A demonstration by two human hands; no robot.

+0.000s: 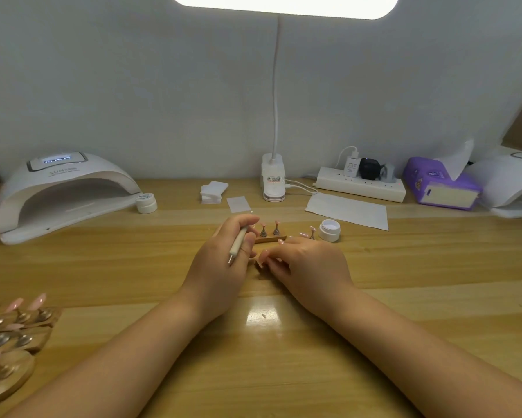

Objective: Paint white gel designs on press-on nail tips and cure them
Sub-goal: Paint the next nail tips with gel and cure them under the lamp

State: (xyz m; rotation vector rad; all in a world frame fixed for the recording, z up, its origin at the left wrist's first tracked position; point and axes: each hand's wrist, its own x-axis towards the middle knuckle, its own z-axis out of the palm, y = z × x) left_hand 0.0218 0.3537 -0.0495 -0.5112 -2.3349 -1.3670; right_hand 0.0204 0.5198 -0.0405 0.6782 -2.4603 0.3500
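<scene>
While left hand [223, 260] grips brush [238, 241], stand [270, 239] beyond

Bright, even light from lamp panel [284, 4] at top centre, blown out to pure white w/ no detail. Soft glare patch on desk [262, 315] between the forearms; shadows faint, short, just under the hands. Wide-angle bends desk's far edge & corners. Nail stands [9, 336] at near-left corner blurred; overall pic slightly soft.

A white clip lamp [272, 182] stands at the back of the wooden table [404, 267], with a power strip [360, 184] beside it, then a purple tissue pack [440, 185] farther right.
</scene>
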